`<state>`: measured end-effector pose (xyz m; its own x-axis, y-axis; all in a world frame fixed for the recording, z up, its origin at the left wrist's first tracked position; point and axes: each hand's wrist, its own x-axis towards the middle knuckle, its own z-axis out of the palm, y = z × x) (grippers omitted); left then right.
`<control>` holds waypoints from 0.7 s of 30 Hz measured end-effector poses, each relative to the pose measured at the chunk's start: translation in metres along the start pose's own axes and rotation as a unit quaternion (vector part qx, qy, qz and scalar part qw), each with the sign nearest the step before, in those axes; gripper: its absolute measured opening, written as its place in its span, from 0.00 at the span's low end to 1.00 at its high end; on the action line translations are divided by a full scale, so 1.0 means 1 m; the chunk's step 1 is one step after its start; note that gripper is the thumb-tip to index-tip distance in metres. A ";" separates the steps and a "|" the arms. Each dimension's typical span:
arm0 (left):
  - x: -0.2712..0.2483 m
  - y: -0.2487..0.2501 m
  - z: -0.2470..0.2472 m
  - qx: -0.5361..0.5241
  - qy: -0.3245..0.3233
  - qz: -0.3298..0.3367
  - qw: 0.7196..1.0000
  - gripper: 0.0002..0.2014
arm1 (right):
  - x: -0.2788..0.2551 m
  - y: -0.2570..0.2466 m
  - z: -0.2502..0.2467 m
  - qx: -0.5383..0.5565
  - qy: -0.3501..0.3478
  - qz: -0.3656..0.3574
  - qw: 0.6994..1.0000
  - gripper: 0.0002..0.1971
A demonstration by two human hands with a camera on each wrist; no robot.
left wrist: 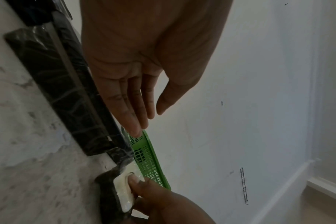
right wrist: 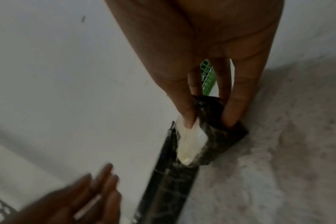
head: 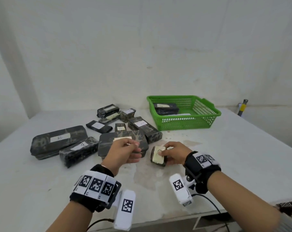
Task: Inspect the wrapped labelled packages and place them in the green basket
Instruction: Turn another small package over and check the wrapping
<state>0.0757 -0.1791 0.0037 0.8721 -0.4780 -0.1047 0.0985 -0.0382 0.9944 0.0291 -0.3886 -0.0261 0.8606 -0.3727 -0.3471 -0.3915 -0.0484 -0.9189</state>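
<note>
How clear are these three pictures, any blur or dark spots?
Head view: evenly lit and sharp, edges bowed by the wide lens. Left wrist view: dim, left hand in shadow. Right wrist view: left hand smeared by motion blur, right hand and small package soft.

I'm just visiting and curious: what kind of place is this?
Probably a plain workroom set up for sorting: a bare white table against blank walls, black plastic-wrapped labelled packages, and a green plastic mesh basket.

Head view: evenly lit, bright, diffuse; soft shadows only; wide-angle bowing at the edges. Both wrist views: dim, underexposed, noisy. Right wrist view: left hand [right wrist: 71, 201] motion-blurred. Mild glare on the package wrap [head: 58, 143].
</note>
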 end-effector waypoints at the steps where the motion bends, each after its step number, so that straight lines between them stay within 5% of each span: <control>1: 0.001 -0.002 -0.001 -0.003 0.000 -0.001 1.000 0.04 | -0.003 -0.001 -0.001 0.033 -0.005 -0.007 0.999 0.11; 6: 0.015 -0.007 -0.008 -0.017 0.007 0.020 1.000 0.09 | -0.018 -0.013 0.002 0.148 -0.096 -0.083 0.981 0.08; 9: 0.026 -0.004 -0.009 -0.002 -0.026 0.040 0.999 0.17 | -0.018 -0.023 0.018 0.119 -0.137 -0.142 0.973 0.12; 12: 0.031 0.000 -0.015 0.034 -0.059 0.077 0.995 0.21 | -0.012 -0.034 0.031 0.077 -0.123 -0.186 0.972 0.18; 17: 0.041 0.005 -0.026 -0.072 -0.029 0.134 0.988 0.17 | 0.007 -0.045 0.045 0.109 -0.067 -0.236 0.963 0.15; 21: 0.050 -0.003 -0.028 -0.141 0.008 0.187 0.972 0.18 | 0.014 -0.041 0.056 0.122 -0.113 -0.277 0.946 0.16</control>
<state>0.1326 -0.1784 -0.0047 0.8793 -0.3983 0.2610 -0.1014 0.3788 0.9199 0.0758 -0.3399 -0.0035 0.9701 -0.1439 0.1956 0.2042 0.0476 -0.9778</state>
